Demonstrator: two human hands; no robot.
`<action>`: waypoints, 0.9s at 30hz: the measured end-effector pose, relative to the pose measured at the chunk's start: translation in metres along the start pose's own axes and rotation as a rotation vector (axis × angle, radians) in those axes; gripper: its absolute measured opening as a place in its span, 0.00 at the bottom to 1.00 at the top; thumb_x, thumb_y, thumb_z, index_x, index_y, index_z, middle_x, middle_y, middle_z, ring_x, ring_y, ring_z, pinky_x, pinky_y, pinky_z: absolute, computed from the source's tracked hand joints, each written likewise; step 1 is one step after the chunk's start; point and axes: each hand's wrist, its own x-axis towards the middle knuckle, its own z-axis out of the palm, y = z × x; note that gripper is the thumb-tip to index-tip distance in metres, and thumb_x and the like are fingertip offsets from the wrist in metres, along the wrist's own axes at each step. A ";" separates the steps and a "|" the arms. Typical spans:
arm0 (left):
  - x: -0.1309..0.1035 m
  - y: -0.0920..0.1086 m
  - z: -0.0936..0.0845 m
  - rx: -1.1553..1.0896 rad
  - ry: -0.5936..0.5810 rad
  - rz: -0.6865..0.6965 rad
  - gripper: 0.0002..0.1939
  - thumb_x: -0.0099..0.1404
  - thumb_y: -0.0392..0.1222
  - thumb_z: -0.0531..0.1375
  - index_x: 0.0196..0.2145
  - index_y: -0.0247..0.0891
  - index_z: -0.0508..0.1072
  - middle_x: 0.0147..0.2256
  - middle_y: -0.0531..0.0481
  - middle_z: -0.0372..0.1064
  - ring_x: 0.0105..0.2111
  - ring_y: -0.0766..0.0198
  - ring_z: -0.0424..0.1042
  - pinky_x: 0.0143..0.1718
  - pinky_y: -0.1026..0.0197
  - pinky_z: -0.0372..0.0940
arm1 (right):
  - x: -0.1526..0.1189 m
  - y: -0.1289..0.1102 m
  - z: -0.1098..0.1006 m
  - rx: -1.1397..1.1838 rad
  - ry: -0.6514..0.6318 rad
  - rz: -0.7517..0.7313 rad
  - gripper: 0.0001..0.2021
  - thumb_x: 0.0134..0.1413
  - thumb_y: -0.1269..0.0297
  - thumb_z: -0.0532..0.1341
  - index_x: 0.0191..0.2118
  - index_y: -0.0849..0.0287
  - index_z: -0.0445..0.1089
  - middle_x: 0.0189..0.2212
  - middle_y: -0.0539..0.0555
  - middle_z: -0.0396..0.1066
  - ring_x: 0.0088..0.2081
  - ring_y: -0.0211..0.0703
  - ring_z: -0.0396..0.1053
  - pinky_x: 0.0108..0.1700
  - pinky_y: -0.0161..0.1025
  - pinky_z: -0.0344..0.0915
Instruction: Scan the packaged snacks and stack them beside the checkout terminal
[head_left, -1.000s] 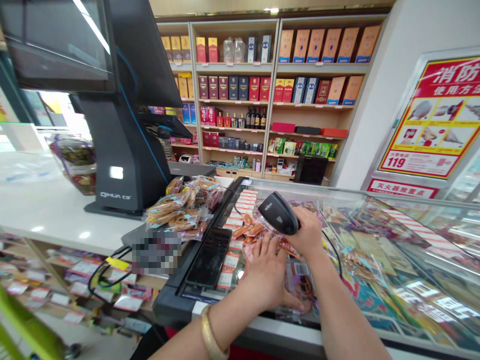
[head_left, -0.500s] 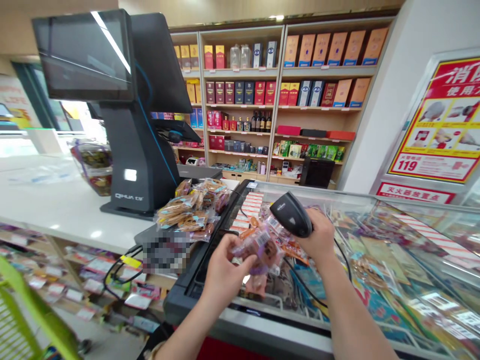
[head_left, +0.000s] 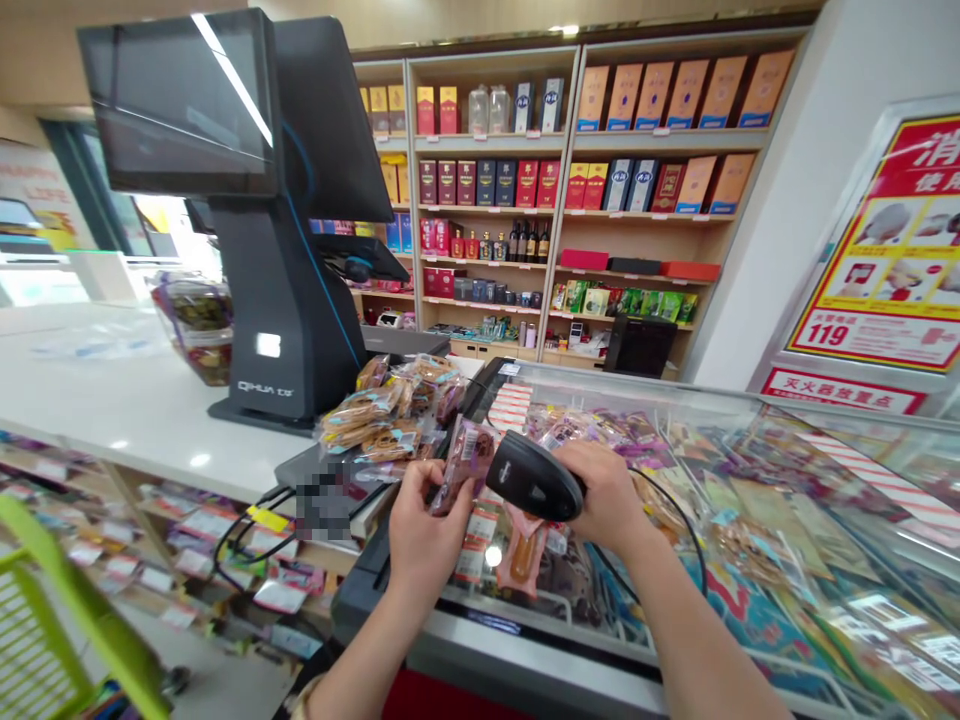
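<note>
Both hands of the person are bare; on the left hand (head_left: 429, 520), the thumb and the visible fingers are uncovered up to the tips, and the wrist is slim and uncovered as well; the left forearm (head_left: 366, 632) is also bare, and near the lower edge it carries a small piece of a pale golden-beige band (head_left: 301, 704), which the frame cuts, so its full shape cannot be told; the right hand (head_left: 609, 490) is equally bare, with some fingers hidden; the right forearm (head_left: 694, 610) is uncovered from the wrist to the bottom edge, smooth in outline, and becomes broader towards the elbow.
</note>
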 end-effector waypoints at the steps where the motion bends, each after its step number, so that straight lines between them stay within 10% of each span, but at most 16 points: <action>1: 0.000 -0.001 0.001 0.002 -0.003 0.001 0.16 0.54 0.46 0.65 0.28 0.42 0.59 0.28 0.55 0.68 0.27 0.65 0.68 0.31 0.64 0.63 | 0.000 -0.001 0.000 0.000 -0.003 0.001 0.05 0.48 0.65 0.60 0.33 0.56 0.71 0.24 0.51 0.69 0.27 0.42 0.64 0.31 0.37 0.55; 11: 0.022 -0.005 -0.016 -0.165 0.004 -0.141 0.20 0.51 0.49 0.67 0.32 0.41 0.60 0.29 0.56 0.67 0.24 0.66 0.70 0.25 0.63 0.69 | -0.003 0.008 0.000 -0.009 0.071 -0.007 0.09 0.51 0.58 0.62 0.36 0.56 0.71 0.26 0.52 0.71 0.29 0.43 0.66 0.32 0.38 0.56; 21: 0.183 -0.018 -0.068 -0.086 0.185 -0.294 0.16 0.53 0.34 0.64 0.37 0.39 0.61 0.29 0.54 0.68 0.24 0.68 0.72 0.29 0.62 0.73 | -0.006 0.020 -0.005 -0.106 0.169 0.012 0.07 0.49 0.63 0.63 0.36 0.56 0.71 0.25 0.51 0.69 0.28 0.43 0.66 0.32 0.38 0.57; 27: 0.223 -0.042 -0.089 0.215 0.122 -0.406 0.10 0.45 0.34 0.65 0.27 0.36 0.68 0.28 0.45 0.72 0.35 0.51 0.76 0.40 0.49 0.72 | -0.009 0.031 -0.008 -0.173 0.259 0.024 0.07 0.49 0.61 0.62 0.35 0.57 0.70 0.27 0.53 0.71 0.29 0.44 0.68 0.32 0.38 0.60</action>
